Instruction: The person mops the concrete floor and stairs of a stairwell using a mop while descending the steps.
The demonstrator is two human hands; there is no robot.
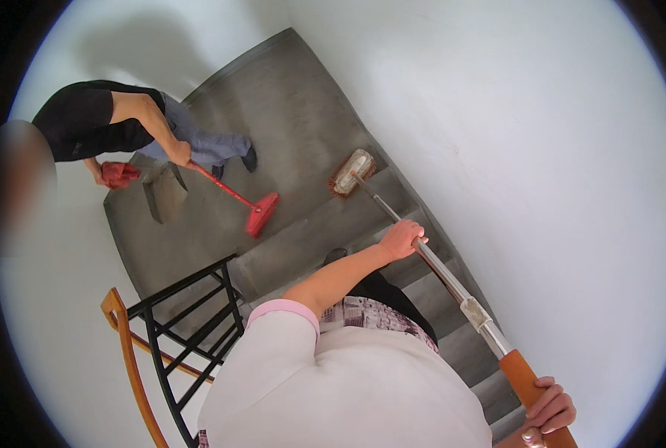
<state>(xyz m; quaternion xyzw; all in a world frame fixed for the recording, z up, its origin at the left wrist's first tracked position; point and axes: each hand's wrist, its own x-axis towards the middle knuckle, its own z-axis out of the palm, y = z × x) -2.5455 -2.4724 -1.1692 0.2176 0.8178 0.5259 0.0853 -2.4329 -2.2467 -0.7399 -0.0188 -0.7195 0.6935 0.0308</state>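
Observation:
A long-handled mop slants from the lower right up to the landing. Its oblong head, whitish on top with a reddish-brown fringe, rests at the landing's edge by the right wall. Partway down the metal pole, my left hand is closed around it, the arm reaching across in front of me. Lower on the same handle, my right hand wraps the orange grip near its end. Part of that hand is cut off by the picture's lower edge.
Grey stairs descend beside the white wall. On the landing a co-worker bends with a red broom and a red cloth; near them is a grey dustpan. A black railing with a wooden handrail stands left.

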